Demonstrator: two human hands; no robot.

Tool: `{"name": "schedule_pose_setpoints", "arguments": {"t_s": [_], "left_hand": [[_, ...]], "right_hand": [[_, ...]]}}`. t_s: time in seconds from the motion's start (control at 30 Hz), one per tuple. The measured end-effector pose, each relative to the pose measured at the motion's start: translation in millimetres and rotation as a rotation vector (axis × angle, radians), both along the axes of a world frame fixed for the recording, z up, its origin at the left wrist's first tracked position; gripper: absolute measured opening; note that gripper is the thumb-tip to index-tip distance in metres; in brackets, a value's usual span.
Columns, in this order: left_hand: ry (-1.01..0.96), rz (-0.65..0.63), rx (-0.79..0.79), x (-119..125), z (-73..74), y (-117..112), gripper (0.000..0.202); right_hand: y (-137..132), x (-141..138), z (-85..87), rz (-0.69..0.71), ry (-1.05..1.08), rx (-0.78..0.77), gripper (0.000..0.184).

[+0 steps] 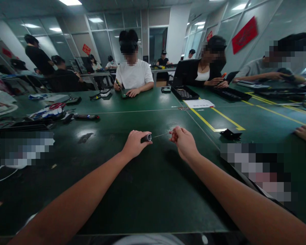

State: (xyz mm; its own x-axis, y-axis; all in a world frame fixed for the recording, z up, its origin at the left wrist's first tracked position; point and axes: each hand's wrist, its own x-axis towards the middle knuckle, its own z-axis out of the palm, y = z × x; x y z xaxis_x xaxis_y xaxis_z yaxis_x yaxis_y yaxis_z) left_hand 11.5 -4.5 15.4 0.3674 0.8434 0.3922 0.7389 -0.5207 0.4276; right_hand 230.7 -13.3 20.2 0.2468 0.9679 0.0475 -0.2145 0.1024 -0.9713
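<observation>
Above the middle of the green table, my left hand is closed around a short black tube with a silvery ring at its end. That end faces right. My right hand pinches a thin metal-shafted tool by its small reddish end, which my fingers partly hide; its exact kind is unclear. The shaft points left, its tip close to the ringed end of the tube. I cannot make out whether the tip touches it.
A dark pen-like tool and a heap of tools and cables lie at left. Toward the right are a small black part, a white paper and a black tray. Several people sit around the table.
</observation>
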Motion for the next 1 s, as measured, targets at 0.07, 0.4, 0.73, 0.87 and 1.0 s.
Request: {"name": "schedule_pose_setpoints", "arguments": {"t_s": [0.07, 0.4, 0.73, 0.87, 1.0], "left_hand": [[-0.007, 0.000, -0.017, 0, -1.5, 1, 0.037], [-0.073, -0.031, -0.025, 2, -5.7, -2, 0.037], [-0.082, -0.035, -0.074, 6, -9.0, -3, 0.041], [-0.071, -0.060, -0.074, 7, -10.6, -4, 0.046], [-0.079, -0.067, -0.118, 9, -9.5, -4, 0.052]], "right_hand": [[-1, -2, -0.2, -0.010, -0.024, 0.019, 0.028], [-9, -8, -1.9, 0.021, -0.258, 0.166, 0.031], [-22, -10, 11.3, 0.032, -0.433, 0.246, 0.031], [-26, -12, 14.3, 0.015, -0.459, 0.211, 0.039], [-25, -9, 9.4, 0.010, -0.519, 0.237, 0.033]]}}
